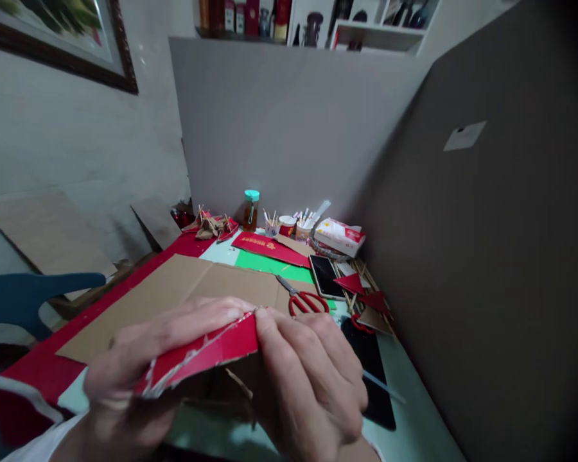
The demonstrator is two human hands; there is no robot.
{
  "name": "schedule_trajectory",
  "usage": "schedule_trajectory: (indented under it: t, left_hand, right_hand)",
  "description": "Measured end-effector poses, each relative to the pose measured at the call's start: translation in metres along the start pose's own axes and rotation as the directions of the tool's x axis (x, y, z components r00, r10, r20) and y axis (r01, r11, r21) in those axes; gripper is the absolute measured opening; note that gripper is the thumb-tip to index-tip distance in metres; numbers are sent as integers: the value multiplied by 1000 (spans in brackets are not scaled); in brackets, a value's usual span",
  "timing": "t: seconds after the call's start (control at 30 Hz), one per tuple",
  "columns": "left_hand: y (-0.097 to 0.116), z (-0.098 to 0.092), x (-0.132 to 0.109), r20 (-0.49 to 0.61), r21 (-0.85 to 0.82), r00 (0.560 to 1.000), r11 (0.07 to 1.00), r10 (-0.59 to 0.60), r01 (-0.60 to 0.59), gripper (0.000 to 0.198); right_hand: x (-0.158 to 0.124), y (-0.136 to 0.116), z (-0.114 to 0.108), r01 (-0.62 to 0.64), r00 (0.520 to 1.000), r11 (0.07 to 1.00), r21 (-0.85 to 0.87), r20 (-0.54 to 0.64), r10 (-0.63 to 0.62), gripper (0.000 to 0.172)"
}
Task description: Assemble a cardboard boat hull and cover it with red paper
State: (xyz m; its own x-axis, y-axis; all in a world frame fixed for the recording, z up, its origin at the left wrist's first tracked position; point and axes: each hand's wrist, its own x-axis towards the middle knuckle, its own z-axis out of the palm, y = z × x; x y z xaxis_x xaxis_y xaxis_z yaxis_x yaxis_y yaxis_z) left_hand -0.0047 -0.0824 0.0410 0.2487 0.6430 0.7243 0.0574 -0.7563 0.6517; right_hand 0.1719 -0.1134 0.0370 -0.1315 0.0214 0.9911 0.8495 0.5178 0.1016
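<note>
A folded piece of red cardboard [221, 343] with ragged white glue or torn edges is held up between both hands, close to the camera. My left hand [139, 366] is closed round its left side, fingers along the upper edge. At the piece's right end, my right hand [308, 378] pinches it with curled fingers. The undersides of both hands are partly hidden. Just beyond them, red-handled scissors [306, 301] lie on a large flat brown cardboard sheet [173, 289], their blades pointing away to the left.
A phone [326, 277], a red printed card strip [264, 247] and thin sticks with red scraps [366, 292] lie farther back. A bottle [251, 212], cups of sticks [272, 226] and a tissue box [340, 236] stand by the grey partition [289, 128]. A black tablet-like slab [376, 385] lies right.
</note>
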Motion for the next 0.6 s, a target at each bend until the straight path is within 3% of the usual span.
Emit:
schedule_trajectory:
  t: [0.1,0.23,0.37,0.6]
  left_hand:
    - [-2,5,20,-14,51,992,991,127,-127,33]
    - [-13,13,44,-34,81,985,983,171,-168,44]
    - [-13,20,68,-65,36,966,968,251,-249,44]
    - [-13,22,88,-35,-5,910,911,412,-413,49]
  right_hand:
    - [9,13,16,-25,995,999,40,-97,28,24]
    - [31,32,20,18,999,999,35,-39,-17,23]
    - [47,44,19,77,995,997,14,-71,-76,25]
    - [51,50,32,91,977,995,-43,-187,-98,19]
